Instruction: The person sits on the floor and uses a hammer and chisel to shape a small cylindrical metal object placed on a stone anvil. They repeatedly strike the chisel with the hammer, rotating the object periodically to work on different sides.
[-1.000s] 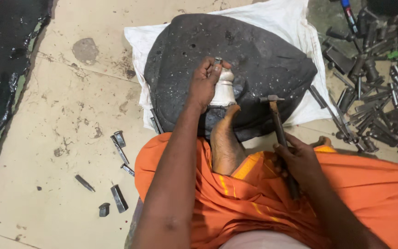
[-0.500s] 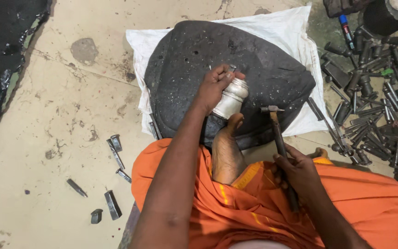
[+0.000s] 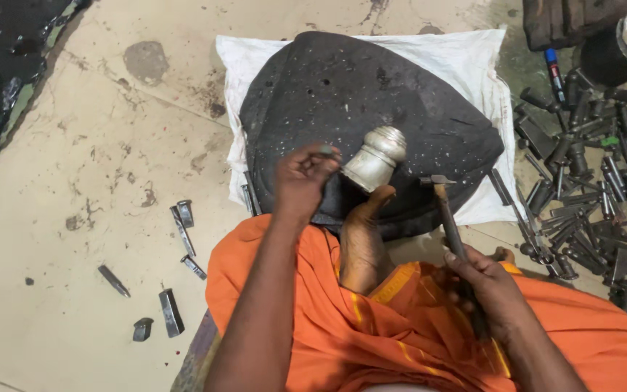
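Fingers of the left hand (image 3: 302, 178) have released the metal knob (image 3: 376, 158), now pinching a small punch (image 3: 326, 151); right hand (image 3: 484, 279) stays clenched around the hammer (image 3: 448, 218).

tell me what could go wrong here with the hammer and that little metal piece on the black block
1. The silver metal piece lies tilted on the black block, braced by a foot; a missed blow from the hammer could hit the toes.
2. The left hand pinches a small tool close to the piece, so its fingers could be struck.
3. The tilted piece might slip or roll when hit.
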